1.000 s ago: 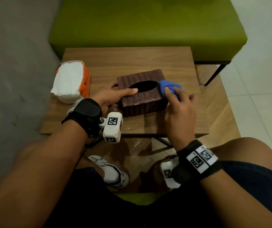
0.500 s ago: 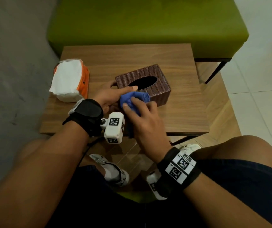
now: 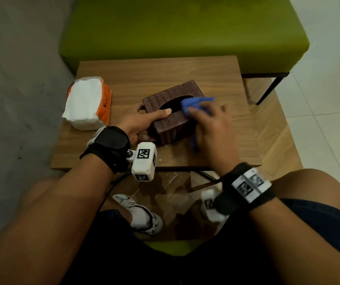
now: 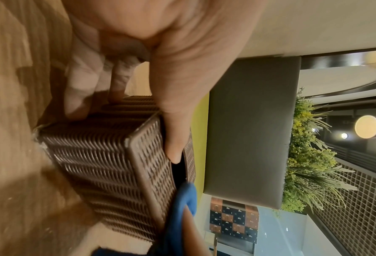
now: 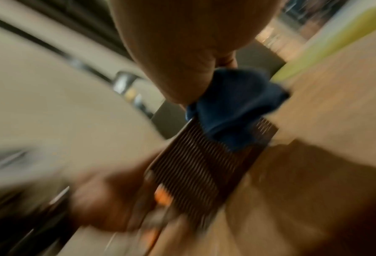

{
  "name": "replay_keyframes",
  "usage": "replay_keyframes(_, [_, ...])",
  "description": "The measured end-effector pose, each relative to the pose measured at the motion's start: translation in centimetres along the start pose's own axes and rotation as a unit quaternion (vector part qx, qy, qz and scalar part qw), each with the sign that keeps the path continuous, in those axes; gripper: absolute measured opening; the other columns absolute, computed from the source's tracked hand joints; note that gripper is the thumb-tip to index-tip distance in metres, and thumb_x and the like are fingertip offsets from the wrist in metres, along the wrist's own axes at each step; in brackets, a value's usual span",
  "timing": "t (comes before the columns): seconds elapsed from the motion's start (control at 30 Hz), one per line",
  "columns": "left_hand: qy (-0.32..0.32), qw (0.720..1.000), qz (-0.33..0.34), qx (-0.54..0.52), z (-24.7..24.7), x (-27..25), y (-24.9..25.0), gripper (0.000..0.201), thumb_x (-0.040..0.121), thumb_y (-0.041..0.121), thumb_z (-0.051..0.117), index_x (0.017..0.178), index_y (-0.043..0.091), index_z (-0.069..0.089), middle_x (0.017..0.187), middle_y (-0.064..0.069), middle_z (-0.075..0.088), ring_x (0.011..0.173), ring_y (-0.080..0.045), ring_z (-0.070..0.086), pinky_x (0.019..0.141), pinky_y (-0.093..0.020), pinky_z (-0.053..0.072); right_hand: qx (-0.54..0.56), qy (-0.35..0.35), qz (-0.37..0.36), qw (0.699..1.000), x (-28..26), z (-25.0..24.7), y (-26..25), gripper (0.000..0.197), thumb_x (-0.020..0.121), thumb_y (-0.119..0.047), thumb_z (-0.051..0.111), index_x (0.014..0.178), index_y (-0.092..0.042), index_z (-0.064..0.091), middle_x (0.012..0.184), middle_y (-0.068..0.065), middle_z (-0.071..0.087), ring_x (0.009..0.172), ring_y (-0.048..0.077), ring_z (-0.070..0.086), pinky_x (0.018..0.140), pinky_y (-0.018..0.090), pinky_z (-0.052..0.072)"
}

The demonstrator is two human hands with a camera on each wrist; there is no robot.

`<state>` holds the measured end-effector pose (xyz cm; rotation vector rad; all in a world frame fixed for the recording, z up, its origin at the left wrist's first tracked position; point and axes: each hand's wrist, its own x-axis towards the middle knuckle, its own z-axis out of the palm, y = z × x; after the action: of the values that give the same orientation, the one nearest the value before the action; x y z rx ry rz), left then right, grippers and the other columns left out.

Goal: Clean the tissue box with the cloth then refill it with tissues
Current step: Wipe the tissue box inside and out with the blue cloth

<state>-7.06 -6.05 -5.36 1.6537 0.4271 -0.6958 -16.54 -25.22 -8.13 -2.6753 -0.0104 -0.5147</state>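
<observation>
**Wiping the top of the box, refill not started**

We see the brown woven tissue box [image 3: 171, 112] sitting on the wooden table [image 3: 165, 70], turned at an angle, oval slot up and dark. The left hand [image 3: 138, 124] grips its near-left corner: thumb flat along the top with the tip at the slot edge, fingers curled down the side, clear in the left wrist view. The right hand [image 3: 210, 128] clutches the blue cloth [image 3: 193, 103], bunched, pressed on the top by the right end of the slot; a tail of cloth hangs down beside the box. The right wrist view is blurred, so we can't say exactly how the fingers lie.

The tissue pack [image 3: 87, 103], white sheets in an orange wrapper, lies well apart to the left, untouched.

Our take on doing this wipe well: keep the left thumb bearing down so the light box doesn't skid, run the cloth along the weave, cover all sides and the slot rim, tuck the dangling tail in.
</observation>
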Motion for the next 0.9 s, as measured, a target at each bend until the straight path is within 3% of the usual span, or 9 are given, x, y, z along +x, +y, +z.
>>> replay_keyframes(0.1, [0.006,1.0,0.0,-0.005,0.0,-0.1,0.0,0.053,0.085,0.027,0.09,0.127,0.03,0.057,0.115,-0.006,0.076,0.093,-0.026,0.079,0.058,-0.042,0.067,0.014,0.05,0.073,0.996,0.2,0.3,-0.8,0.041,0.097,-0.007,0.052,0.131,-0.018,0.071,0.134,0.013,0.062,0.107,0.035,0.051,0.083,0.036,0.043])
replay_keyframes(0.23, [0.02,1.0,0.004,0.006,0.3,0.2,-0.2,0.054,0.085,0.032,0.089,0.128,0.028,0.056,0.115,-0.01,0.075,0.092,-0.028,0.077,0.062,-0.042,0.067,0.005,-0.054,-0.075,0.996,-2.9,1.0,-4.5,0.039,0.097,-0.011,0.06,0.135,-0.016,0.066,0.135,0.013,0.058,0.11,0.032,0.049,0.083,0.035,0.043])
replay_keyframes(0.37, [0.009,1.0,-0.003,-0.007,0.0,0.0,-0.3,0.053,0.081,0.03,0.092,0.119,0.033,0.056,0.12,-0.008,0.076,0.101,-0.029,0.078,0.082,-0.055,0.066,0.016,0.051,0.053,0.997,0.7,-0.4,0.1,0.025,0.097,-0.011,0.053,0.111,-0.015,0.073,0.118,0.011,0.064,0.102,0.032,0.05,0.078,0.04,0.043])
replay_keyframes(0.43, [0.008,1.0,-0.003,-0.005,-0.1,0.1,-0.3,0.057,0.082,0.03,0.091,0.127,0.03,0.055,0.117,-0.008,0.076,0.096,-0.027,0.079,0.074,-0.051,0.067,0.001,0.048,0.052,0.997,0.2,0.4,-1.9,0.021,0.096,-0.01,0.054,0.106,-0.013,0.072,0.115,0.011,0.064,0.1,0.033,0.05,0.077,0.039,0.042])
replay_keyframes(0.53, [0.015,1.0,0.012,0.001,0.1,0.1,-0.3,0.055,0.086,0.031,0.089,0.131,0.023,0.059,0.11,-0.008,0.076,0.068,-0.016,0.077,0.047,-0.032,0.06,0.0,-0.038,-0.073,0.997,-2.2,1.3,-5.2,0.023,0.097,-0.01,0.053,0.112,-0.012,0.07,0.118,0.012,0.063,0.099,0.033,0.05,0.076,0.035,0.039])
replay_keyframes(0.6, [0.014,1.0,0.015,0.005,0.0,0.4,-0.5,0.06,0.083,0.033,0.091,0.132,0.026,0.059,0.113,-0.007,0.078,0.078,-0.018,0.08,0.055,-0.038,0.065,-0.009,-0.04,-0.071,0.997,-0.8,0.6,-2.7,0.028,0.097,-0.014,0.047,0.112,-0.014,0.07,0.119,0.012,0.063,0.1,0.033,0.05,0.077,0.033,0.035])
replay_keyframes(0.7, [0.008,1.0,0.009,0.007,-0.2,0.3,-0.7,0.058,0.079,0.034,0.093,0.125,0.031,0.059,0.117,-0.005,0.078,0.096,-0.026,0.08,0.072,-0.048,0.067,-0.003,0.038,0.04,0.998,1.2,-0.5,0.8,0.025,0.099,-0.017,0.048,0.105,-0.014,0.072,0.113,0.011,0.065,0.1,0.033,0.05,0.074,0.03,0.03])
replay_keyframes(0.77, [0.012,1.0,0.009,0.009,-0.2,0.3,-0.5,0.049,0.08,0.035,0.092,0.116,0.034,0.06,0.117,-0.005,0.077,0.093,-0.024,0.08,0.066,-0.042,0.066,-0.001,0.036,0.043,0.998,0.6,0.1,-1.5,0.023,0.099,-0.016,0.05,0.105,-0.013,0.072,0.112,0.012,0.064,0.1,0.032,0.05,0.074,0.031,0.032])
replay_keyframes(0.9, [0.011,1.0,0.014,0.025,-0.2,0.4,-0.4,0.047,0.086,0.034,0.088,0.122,0.031,0.058,0.11,-0.005,0.075,0.078,-0.017,0.077,0.049,-0.029,0.059,-0.004,-0.036,-0.073,0.997,-1.0,1.6,-4.6,0.016,0.099,-0.012,0.058,0.108,-0.012,0.071,0.114,0.013,0.064,0.097,0.032,0.049,0.073,0.032,0.034])
